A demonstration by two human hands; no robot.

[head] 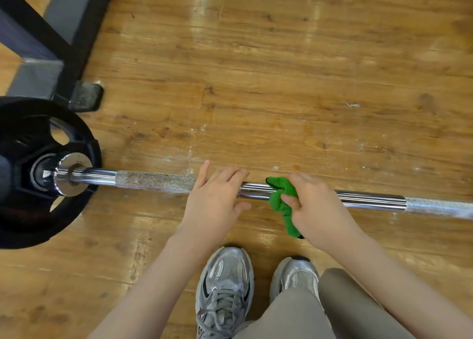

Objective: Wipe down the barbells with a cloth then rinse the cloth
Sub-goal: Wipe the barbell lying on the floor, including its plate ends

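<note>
A chrome barbell (153, 181) lies across the wooden floor from left to right, with knurled grip sections and a black weight plate (28, 175) on its left end. My left hand (217, 198) rests on the bar near its middle, fingers laid over the top and thumb below. Just to its right, my right hand (314, 205) grips a crumpled green cloth (281, 198) that is wrapped round the smooth part of the bar. One end of the cloth hangs below the bar.
A black metal rack frame (51, 44) with a rubber foot (85, 96) stands at the upper left, close to the plate. My two grey sneakers (225, 282) stand right below the bar. White dust marks speckle the wooden floor (281, 82) along the bar.
</note>
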